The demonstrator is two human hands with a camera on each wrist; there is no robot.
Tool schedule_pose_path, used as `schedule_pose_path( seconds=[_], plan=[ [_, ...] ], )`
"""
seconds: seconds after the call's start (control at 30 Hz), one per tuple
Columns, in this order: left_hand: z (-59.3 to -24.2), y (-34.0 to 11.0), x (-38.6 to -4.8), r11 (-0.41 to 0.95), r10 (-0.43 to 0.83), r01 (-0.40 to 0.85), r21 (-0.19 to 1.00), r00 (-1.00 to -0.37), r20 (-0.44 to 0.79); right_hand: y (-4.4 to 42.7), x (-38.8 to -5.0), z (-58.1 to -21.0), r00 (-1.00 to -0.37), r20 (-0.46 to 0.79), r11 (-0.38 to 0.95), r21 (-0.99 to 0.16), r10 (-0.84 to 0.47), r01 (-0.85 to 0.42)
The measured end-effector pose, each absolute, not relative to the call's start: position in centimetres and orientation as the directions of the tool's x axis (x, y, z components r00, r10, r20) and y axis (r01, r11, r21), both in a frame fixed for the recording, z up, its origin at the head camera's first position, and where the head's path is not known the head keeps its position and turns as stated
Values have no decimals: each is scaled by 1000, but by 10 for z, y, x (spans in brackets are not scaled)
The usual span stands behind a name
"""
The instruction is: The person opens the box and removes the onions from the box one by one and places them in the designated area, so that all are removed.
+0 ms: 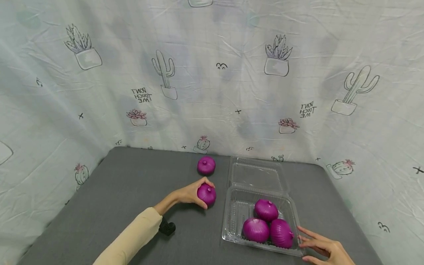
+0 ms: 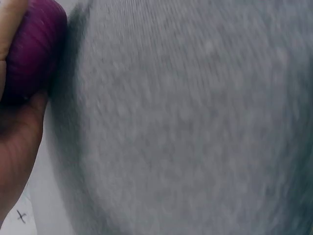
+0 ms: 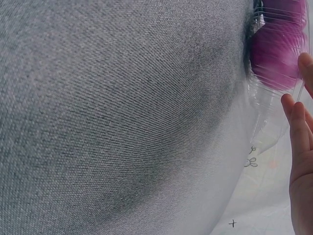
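My left hand (image 1: 189,193) grips a purple onion (image 1: 207,195) left of the clear plastic box, with thumb and fingers curved round its sides. In the left wrist view that onion (image 2: 36,51) shows at the upper left, partly covered by fingers. Just behind it sits another purple onion (image 1: 206,165). The clear box (image 1: 228,221) stands with its hinged lid (image 1: 256,175) folded back, and three onions (image 1: 256,230) lie inside. Fairly straight fingers of my right hand (image 1: 326,249) touch the box's right wall; the right wrist view shows the fingertips beside it.
A grey cloth-covered table (image 1: 132,184) carries everything. Behind and at both sides hangs a pale curtain (image 1: 205,88) with cactus drawings. Under the left sleeve a small black object (image 1: 167,227) shows, partly hidden.
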State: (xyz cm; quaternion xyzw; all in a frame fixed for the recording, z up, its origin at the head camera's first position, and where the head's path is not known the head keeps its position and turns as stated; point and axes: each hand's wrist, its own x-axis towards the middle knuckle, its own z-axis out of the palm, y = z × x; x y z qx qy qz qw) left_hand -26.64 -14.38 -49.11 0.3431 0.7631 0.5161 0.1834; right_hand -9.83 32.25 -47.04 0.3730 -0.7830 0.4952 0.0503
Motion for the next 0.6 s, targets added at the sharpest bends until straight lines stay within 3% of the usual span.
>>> schedule_pose_path(
  seconds=[0.6],
  plan=[
    [-497, -146, -267, 234, 661, 366, 901, -739, 128, 323, -99, -473, -716, 454, 181, -764, -531, -619]
  ],
)
